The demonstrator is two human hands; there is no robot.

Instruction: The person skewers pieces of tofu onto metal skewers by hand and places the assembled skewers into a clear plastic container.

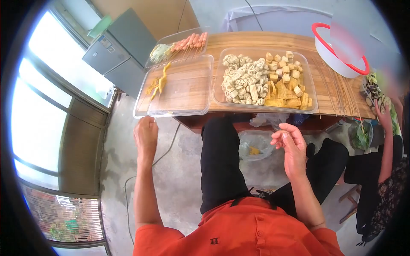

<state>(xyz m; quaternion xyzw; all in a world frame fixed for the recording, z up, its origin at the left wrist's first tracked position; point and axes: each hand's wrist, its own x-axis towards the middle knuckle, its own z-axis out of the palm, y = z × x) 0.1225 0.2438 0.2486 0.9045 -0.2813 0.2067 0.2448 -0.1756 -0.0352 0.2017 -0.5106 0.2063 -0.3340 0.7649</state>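
My left hand (146, 132) is closed at the front edge of a clear plastic tray (188, 112). A thin stick runs from its fingers up to yellow folded strips (161, 81), which look like tofu skin on a skewer. My right hand (291, 143) is raised over my lap with its fingers loosely bent and apart, and nothing shows in it. Beyond it, a second clear tray (314, 96) holds pale knotted pieces (243, 79), tofu-like cubes (285, 68) and flat yellow pieces (282, 94).
At the back left, a tray (150, 64) holds skewered pink sausages (190, 42). Bare skewers (337, 85) lie on the wooden table (252, 39) near a red-rimmed basin (337, 62). Another person's hand (384, 115) is at the right. A plastic bag (256, 147) lies below.
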